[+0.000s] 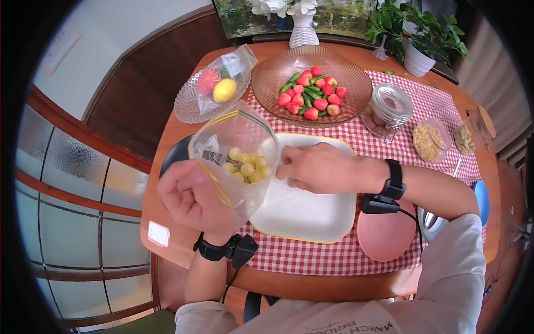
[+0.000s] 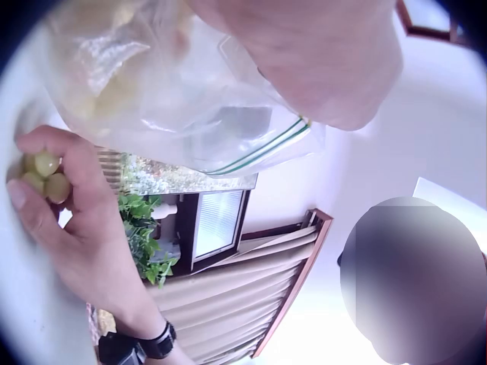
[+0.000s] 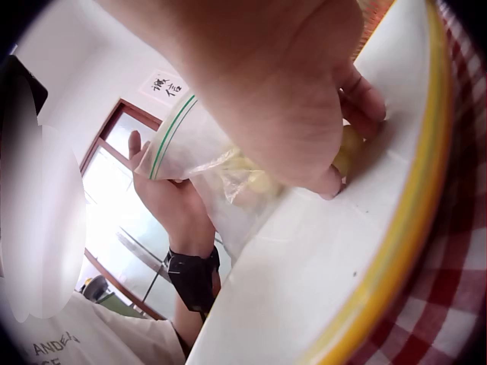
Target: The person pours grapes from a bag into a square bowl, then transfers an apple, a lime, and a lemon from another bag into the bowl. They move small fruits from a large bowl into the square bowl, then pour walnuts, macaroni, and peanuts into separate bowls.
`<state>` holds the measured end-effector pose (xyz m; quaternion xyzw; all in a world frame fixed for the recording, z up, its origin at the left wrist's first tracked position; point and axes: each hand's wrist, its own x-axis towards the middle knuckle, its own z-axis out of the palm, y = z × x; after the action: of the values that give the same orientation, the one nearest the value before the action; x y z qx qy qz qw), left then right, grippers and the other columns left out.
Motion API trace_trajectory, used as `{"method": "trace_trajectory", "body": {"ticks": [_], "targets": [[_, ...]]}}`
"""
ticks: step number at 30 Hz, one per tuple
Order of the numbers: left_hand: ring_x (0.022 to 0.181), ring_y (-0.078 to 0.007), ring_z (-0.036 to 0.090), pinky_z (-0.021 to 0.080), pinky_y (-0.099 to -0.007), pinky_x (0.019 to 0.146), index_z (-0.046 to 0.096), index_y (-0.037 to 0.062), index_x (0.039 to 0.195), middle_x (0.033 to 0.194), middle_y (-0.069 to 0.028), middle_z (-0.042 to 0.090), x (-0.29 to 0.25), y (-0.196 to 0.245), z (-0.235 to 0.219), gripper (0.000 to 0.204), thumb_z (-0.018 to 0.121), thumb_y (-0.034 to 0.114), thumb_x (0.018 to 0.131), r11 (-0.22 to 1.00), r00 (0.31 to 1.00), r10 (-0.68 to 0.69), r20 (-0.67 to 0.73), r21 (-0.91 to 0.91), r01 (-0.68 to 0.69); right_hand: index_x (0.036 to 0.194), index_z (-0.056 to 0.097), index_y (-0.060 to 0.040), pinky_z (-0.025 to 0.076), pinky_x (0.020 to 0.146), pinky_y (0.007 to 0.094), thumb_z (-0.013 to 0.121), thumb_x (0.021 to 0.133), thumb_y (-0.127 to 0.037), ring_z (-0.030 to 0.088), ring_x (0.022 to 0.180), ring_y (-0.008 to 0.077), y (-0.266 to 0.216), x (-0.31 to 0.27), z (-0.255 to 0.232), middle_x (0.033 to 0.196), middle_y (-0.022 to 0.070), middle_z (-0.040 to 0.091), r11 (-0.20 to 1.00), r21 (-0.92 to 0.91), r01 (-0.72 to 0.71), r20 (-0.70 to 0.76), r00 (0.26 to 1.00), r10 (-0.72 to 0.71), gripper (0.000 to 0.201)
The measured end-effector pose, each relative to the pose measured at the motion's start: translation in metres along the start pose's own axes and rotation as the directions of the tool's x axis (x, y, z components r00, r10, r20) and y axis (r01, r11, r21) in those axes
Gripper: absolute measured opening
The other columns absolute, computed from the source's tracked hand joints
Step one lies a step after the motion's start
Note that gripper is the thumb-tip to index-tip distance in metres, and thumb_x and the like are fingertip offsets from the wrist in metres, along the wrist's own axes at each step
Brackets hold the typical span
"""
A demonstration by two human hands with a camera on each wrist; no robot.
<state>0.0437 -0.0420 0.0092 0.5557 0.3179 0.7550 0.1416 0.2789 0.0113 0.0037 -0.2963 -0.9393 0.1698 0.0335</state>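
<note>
My left hand [image 1: 197,195] grips the side of a clear zip bag [image 1: 261,136], its mouth spread wide. Green grapes [image 1: 250,167] lie at the bottom of the bag. Low over a white rectangular tray [image 1: 306,217] with a yellow rim, my right hand [image 1: 320,167] reaches in beside the bag. In the left wrist view, several grapes [image 2: 47,176] show between the right thumb and curled fingers, close to the tray's white surface. From the right wrist, the palm hides most of those grapes.
Behind the tray stands a wide amber bowl [image 1: 272,89] of red fruit and green peppers. A glass dish [image 1: 186,100] with bagged fruit is at the back left. To the right are a clip-top jar [image 1: 389,108], a bowl of yellowish bits [image 1: 427,142] and a pink plate [image 1: 384,236].
</note>
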Motion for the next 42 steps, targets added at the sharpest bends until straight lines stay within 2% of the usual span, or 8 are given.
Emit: {"method": "trace_trajectory", "body": {"ticks": [4,9,17,19,23,28,32,42], "targets": [[0.096,-0.0136,0.068,0.056,-0.0276,0.083,0.050,0.0006,0.123,0.110,-0.0123,0.069,0.005,-0.002,0.001,0.023,0.057,0.011,0.104,0.999,0.999,-0.023,-0.031,0.046,0.025,0.122,0.066,-0.0092,0.057,0.092,0.0431,0.077,0.090,-0.021,0.067,0.109,0.0340,-0.010,-0.014,-0.044,0.119,0.0117,0.065,0.992,0.074,-0.099,-0.034,0.994,0.102,0.036],[0.099,-0.0166,0.070,0.058,-0.0310,0.085,0.049,0.0001,0.125,0.109,-0.0166,0.070,-0.012,0.000,0.001,0.026,0.058,0.010,0.103,0.999,0.984,-0.040,0.174,0.006,0.039,0.127,0.065,-0.0115,0.057,0.082,0.0444,0.083,0.085,-0.027,0.068,0.102,0.0328,-0.012,-0.008,-0.085,0.115,0.0087,0.064,0.960,-0.042,0.276,-0.685,0.692,-0.229,0.048],[0.086,-0.0149,0.069,0.054,-0.0266,0.080,0.046,-0.0008,0.128,0.112,-0.0194,0.067,-0.008,-0.003,0.007,0.028,0.056,0.007,0.103,0.999,0.996,0.052,0.076,-0.002,-0.052,0.131,0.062,-0.0045,0.055,0.086,0.0438,0.083,0.088,-0.029,0.066,0.098,0.0332,-0.035,0.009,-0.082,0.117,0.0145,0.066,0.990,0.122,-0.074,-0.639,0.757,0.135,0.054],[0.110,-0.0231,0.065,0.053,-0.0351,0.090,0.042,0.0008,0.135,0.130,-0.0245,0.059,-0.006,-0.009,0.005,0.046,0.066,0.018,0.100,0.973,0.966,0.118,0.230,-0.223,-0.066,0.120,0.064,-0.0024,0.054,0.072,0.0382,0.076,0.096,-0.029,0.067,0.080,0.0248,-0.032,0.012,-0.084,0.092,0.0111,0.069,0.923,0.187,-0.336,-0.172,0.914,0.367,0.037],[0.133,-0.0316,0.051,0.048,-0.0425,0.102,0.035,0.0017,0.148,0.140,-0.0253,0.051,0.005,-0.024,0.022,0.079,0.081,0.030,0.090,0.944,0.880,0.331,0.341,-0.109,-0.312,0.109,0.067,-0.0035,0.044,0.056,0.0255,0.067,0.104,-0.021,0.056,0.062,0.0032,-0.017,0.014,-0.089,0.069,-0.0016,0.063,0.737,0.672,-0.073,-0.329,0.862,0.385,0.019],[0.140,-0.0328,0.045,0.046,-0.0441,0.107,0.015,0.0017,0.162,0.142,-0.0227,0.049,-0.009,-0.022,0.042,0.120,0.094,0.022,0.074,0.947,0.948,-0.012,0.317,0.309,-0.091,0.116,0.065,-0.0021,0.045,0.060,0.0221,0.060,0.107,-0.017,0.059,0.071,0.0031,-0.016,0.015,-0.077,0.083,-0.0008,0.068,0.663,0.737,0.132,-0.376,0.895,0.240,0.018],[0.108,-0.0195,0.066,0.052,-0.0374,0.098,0.054,-0.0056,0.141,0.119,-0.0139,0.068,0.008,-0.037,0.017,0.058,0.079,0.007,0.091,0.897,0.867,-0.417,0.273,0.280,0.343,0.121,0.064,-0.0003,0.050,0.067,0.0245,0.060,0.108,-0.016,0.061,0.074,0.0056,-0.022,0.005,-0.084,0.094,0.0026,0.072,0.619,0.780,0.090,-0.291,0.928,0.232,0.021],[0.110,-0.0222,0.064,0.052,-0.0372,0.098,0.063,-0.0012,0.119,0.121,-0.0123,0.065,0.058,-0.032,-0.028,0.020,0.067,0.006,0.101,0.968,0.933,-0.019,-0.360,0.226,0.107,0.118,0.070,-0.0039,0.056,0.079,0.0335,0.066,0.103,-0.022,0.071,0.085,0.0184,0.007,-0.061,-0.045,0.098,0.0089,0.076,0.889,0.440,-0.130,0.029,0.991,0.131,0.024]]}}
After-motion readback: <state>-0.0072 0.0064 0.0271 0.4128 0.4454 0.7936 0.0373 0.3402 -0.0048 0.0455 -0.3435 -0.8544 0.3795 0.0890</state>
